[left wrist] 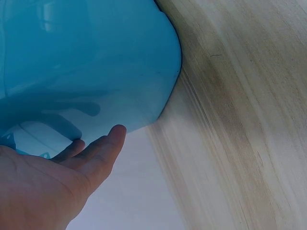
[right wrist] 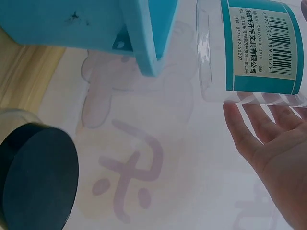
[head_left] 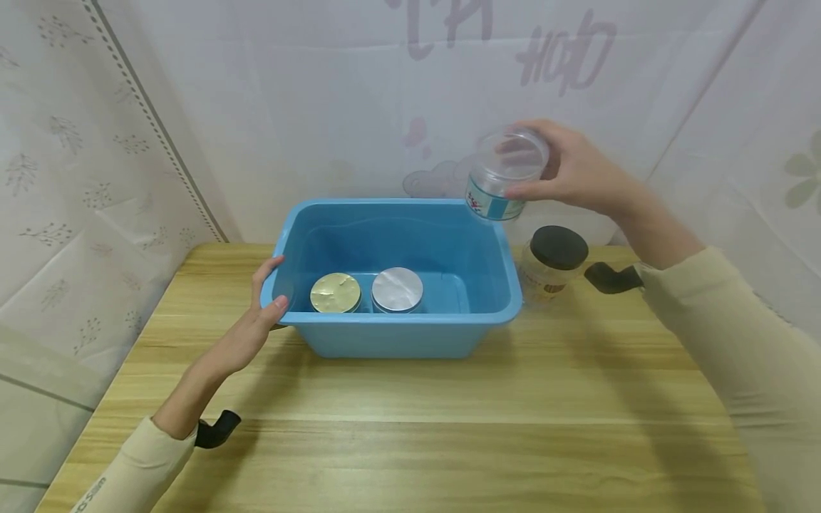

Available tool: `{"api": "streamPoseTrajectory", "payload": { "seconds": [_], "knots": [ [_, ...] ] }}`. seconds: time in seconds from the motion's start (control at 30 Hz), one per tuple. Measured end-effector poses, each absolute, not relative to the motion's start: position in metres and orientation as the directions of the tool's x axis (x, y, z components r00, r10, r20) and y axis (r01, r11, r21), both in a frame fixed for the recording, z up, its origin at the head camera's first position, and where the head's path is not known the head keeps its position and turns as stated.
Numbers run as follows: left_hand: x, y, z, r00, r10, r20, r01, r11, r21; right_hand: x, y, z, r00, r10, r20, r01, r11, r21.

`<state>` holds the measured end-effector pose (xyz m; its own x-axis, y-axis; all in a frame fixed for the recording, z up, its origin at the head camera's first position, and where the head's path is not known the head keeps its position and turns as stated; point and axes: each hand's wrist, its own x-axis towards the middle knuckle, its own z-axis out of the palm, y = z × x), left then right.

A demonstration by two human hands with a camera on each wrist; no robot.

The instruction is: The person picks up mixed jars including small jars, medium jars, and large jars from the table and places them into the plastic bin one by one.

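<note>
My right hand [head_left: 580,171] grips a clear plastic jar [head_left: 494,199] with a teal and white label, up by the back right corner of a blue plastic bin [head_left: 394,338]. In the right wrist view, the label's barcode side shows and the fingers [right wrist: 256,127] lie along the jar's side. My left hand [head_left: 240,335] holds the bin's left rim, thumb over the edge and the other fingers against the outside wall. Inside the bin, at the left and middle, stand a container with a gold foil top [head_left: 336,293] and one with a silver foil top [head_left: 398,289].
A clear jar with a black lid [head_left: 559,248] stands on the wooden table [head_left: 410,442] just right of the bin. Behind the table hangs a pale printed curtain [head_left: 288,107]. Black camera mounts [head_left: 218,429] stick out at both wrists.
</note>
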<state>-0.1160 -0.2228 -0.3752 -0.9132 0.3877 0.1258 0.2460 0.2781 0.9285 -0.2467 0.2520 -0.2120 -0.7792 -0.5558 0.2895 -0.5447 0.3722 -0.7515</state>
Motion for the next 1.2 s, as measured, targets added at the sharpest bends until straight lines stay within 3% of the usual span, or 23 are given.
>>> {"api": "streamPoseTrajectory", "payload": {
  "seconds": [0.67,1.2],
  "knots": [
    [-0.117,-0.224,-0.373,-0.917,0.381,0.119,0.239,0.285,0.928,-0.257,0.216,-0.209,-0.737,-0.622,0.266,-0.571,0.361,-0.737],
    [-0.118,-0.224,-0.375,-0.914,0.389,0.112,0.234,0.28,0.931,-0.262,0.199,-0.214,-0.75,-0.629,0.205,-0.561,0.44,-0.701]
  ]
}}
